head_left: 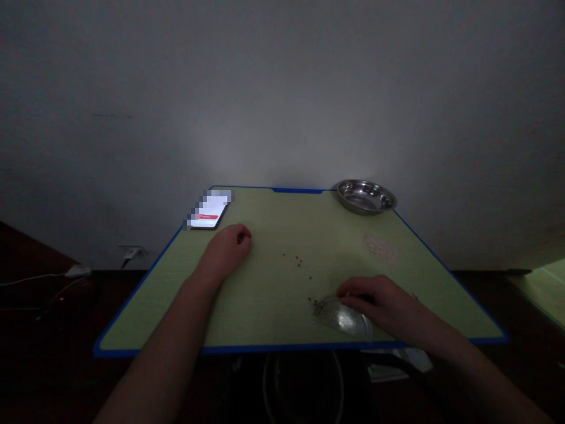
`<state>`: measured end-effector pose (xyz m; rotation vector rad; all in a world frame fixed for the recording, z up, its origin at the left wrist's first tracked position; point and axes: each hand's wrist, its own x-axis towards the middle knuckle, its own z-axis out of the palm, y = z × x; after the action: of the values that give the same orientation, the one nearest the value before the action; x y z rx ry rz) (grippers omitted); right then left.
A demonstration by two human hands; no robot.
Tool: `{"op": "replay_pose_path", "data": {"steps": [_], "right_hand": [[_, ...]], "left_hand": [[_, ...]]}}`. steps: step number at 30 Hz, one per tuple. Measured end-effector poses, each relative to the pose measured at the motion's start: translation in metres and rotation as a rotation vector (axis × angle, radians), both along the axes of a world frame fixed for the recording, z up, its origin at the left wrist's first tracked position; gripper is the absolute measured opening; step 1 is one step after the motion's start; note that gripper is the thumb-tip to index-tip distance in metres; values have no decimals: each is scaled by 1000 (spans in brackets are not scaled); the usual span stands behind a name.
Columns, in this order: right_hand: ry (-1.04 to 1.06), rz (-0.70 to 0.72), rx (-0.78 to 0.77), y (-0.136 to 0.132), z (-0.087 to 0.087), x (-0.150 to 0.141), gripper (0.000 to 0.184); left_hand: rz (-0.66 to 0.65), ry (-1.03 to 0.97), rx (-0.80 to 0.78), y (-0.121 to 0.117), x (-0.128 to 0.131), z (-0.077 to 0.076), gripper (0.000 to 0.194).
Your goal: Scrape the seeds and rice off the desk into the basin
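Observation:
My right hand [375, 299] pinches the upper edge of a shiny, see-through plastic bag [346, 319] near the table's front edge. Small dark red beads or beans [318, 304] lie at the bag's left end; I cannot tell whether they are inside it or beside it. Several more dark red bits [299, 261] are scattered over the middle of the table. My left hand [228, 250] rests on the left half of the table with its fingers curled closed. What it holds, if anything, is hidden.
A light green table [265, 318] with a blue rim stands against a grey wall. A phone [210, 211] with a lit screen lies at the back left. At the back right is a shallow steel bowl [366, 198], with a patch of pale grains [380, 248] in front of it.

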<state>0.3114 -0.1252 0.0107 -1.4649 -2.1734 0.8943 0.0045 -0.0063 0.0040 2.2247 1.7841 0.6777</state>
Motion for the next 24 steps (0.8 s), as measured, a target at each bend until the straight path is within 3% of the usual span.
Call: {"op": "replay_pose_path", "data": {"steps": [7,13,17,24], "right_hand": [[-48,-44,62,40,-9,12,23],[54,-136,105,63,-8,26,21],[67,-264,135,65,-8,34,21],[-21,-260,160,47,-13,51,21]], "left_hand": [[-3,2,-3,1,0,-1,22],[-4,1,-5,2,0,0,20],[-4,4,-9,1,0,1,20],[-3,7,7,1,-1,-1,21]]}}
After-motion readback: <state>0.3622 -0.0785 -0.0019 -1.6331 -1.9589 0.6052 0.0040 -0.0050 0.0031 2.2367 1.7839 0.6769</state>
